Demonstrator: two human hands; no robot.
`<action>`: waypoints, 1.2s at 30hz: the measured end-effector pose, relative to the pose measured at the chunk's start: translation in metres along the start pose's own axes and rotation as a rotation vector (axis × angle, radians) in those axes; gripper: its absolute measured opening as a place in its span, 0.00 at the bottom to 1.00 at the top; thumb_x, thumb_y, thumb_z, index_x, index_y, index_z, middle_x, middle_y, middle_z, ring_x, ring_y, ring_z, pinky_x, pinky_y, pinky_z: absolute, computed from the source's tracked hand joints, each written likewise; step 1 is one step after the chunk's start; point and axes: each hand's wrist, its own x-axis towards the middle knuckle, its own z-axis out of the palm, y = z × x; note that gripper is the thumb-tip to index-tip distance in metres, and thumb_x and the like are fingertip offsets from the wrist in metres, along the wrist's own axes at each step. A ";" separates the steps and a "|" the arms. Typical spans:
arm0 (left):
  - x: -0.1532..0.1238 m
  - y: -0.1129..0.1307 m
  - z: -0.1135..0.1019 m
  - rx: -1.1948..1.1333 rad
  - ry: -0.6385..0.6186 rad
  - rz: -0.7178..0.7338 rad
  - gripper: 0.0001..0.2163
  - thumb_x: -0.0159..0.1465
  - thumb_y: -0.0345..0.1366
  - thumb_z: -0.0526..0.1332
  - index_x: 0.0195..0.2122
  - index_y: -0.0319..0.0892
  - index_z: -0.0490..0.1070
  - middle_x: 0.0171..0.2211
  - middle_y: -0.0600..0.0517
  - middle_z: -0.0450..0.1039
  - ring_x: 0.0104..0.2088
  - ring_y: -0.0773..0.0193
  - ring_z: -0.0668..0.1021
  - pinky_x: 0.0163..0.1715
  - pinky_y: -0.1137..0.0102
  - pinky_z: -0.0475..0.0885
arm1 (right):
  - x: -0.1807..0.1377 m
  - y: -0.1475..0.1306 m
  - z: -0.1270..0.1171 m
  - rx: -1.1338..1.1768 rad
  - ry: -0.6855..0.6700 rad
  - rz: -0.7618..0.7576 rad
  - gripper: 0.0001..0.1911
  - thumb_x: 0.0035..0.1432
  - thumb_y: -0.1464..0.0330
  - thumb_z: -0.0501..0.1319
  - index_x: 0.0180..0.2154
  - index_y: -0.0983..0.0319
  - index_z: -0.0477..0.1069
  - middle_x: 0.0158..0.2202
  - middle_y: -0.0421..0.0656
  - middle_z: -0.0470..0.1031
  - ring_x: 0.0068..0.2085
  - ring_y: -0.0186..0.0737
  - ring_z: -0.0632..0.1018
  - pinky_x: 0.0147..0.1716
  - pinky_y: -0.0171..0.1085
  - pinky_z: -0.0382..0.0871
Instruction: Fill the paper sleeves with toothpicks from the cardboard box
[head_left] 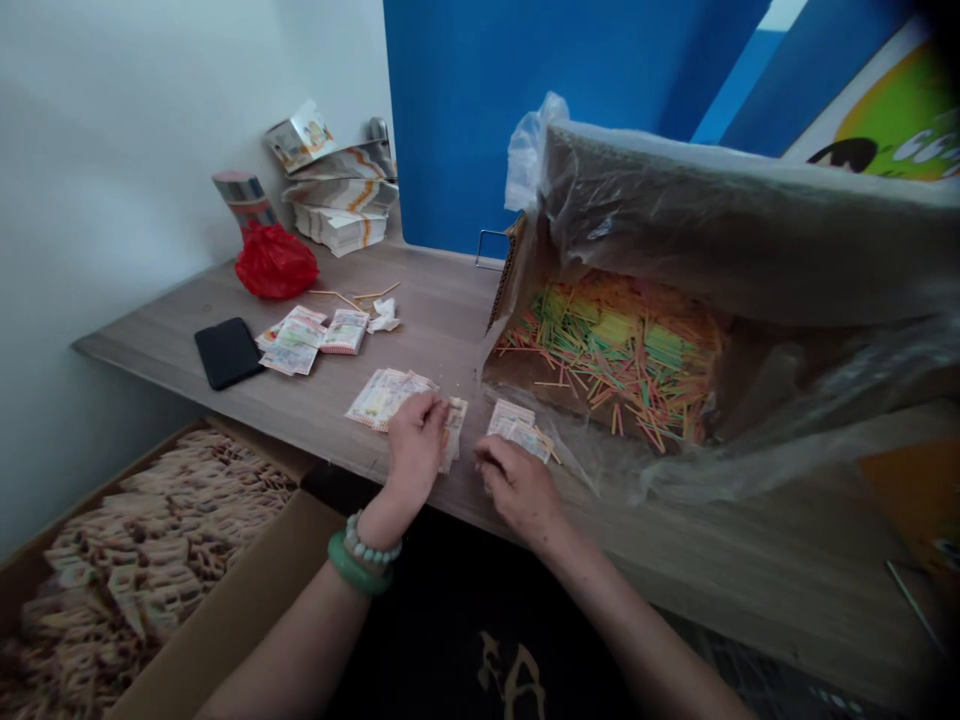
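Note:
My left hand (416,435) is closed, its thumb and fingertips pinching the edge of a small printed packet (454,430) just above the table edge. Beside that hand lies a spread pile of similar printed packets (382,393), partly covered by it. My right hand (519,488) has its fingers curled together; whatever is between them, if anything, is hidden. Just beyond its knuckles rest more packets (514,420) with a few thin pale sticks (553,445) at their side. Loose thin coloured sticks (622,350) fill part of the plastic-lined carton (652,210) on the right.
A deep box of many packets (165,530) stands below the table's left side. On the table (442,310) are a black phone-like slab (227,353), packet stacks (300,338), a red plastic bag (276,262), crumpled tissue (384,315) and piled white cartons (341,200). A blue panel (525,80) rises behind.

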 end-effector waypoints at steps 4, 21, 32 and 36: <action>0.029 -0.020 0.006 0.259 0.045 0.052 0.09 0.64 0.31 0.58 0.27 0.41 0.74 0.29 0.51 0.69 0.34 0.61 0.72 0.39 0.66 0.69 | 0.009 -0.018 0.023 -0.511 -0.099 -0.183 0.14 0.63 0.77 0.51 0.44 0.67 0.73 0.47 0.54 0.75 0.48 0.50 0.71 0.48 0.47 0.64; 0.007 -0.040 -0.016 0.720 -0.204 0.456 0.11 0.68 0.36 0.56 0.43 0.41 0.77 0.52 0.40 0.75 0.55 0.48 0.73 0.58 0.52 0.64 | -0.012 -0.002 0.023 -0.434 -0.004 -0.213 0.14 0.63 0.78 0.52 0.47 0.64 0.71 0.51 0.49 0.74 0.50 0.45 0.71 0.53 0.43 0.65; -0.037 0.015 0.014 0.789 -0.238 0.431 0.13 0.70 0.39 0.53 0.37 0.43 0.77 0.41 0.44 0.75 0.39 0.54 0.75 0.42 0.60 0.68 | -0.066 0.057 -0.016 -0.452 0.272 -0.064 0.14 0.66 0.75 0.51 0.45 0.62 0.74 0.49 0.49 0.76 0.47 0.47 0.73 0.48 0.45 0.69; -0.053 0.034 0.045 0.906 -0.402 0.362 0.16 0.68 0.47 0.56 0.43 0.40 0.75 0.41 0.42 0.74 0.41 0.50 0.76 0.41 0.59 0.67 | -0.060 0.057 -0.025 -0.470 0.267 -0.008 0.16 0.66 0.76 0.49 0.45 0.62 0.74 0.47 0.48 0.77 0.48 0.46 0.73 0.50 0.44 0.68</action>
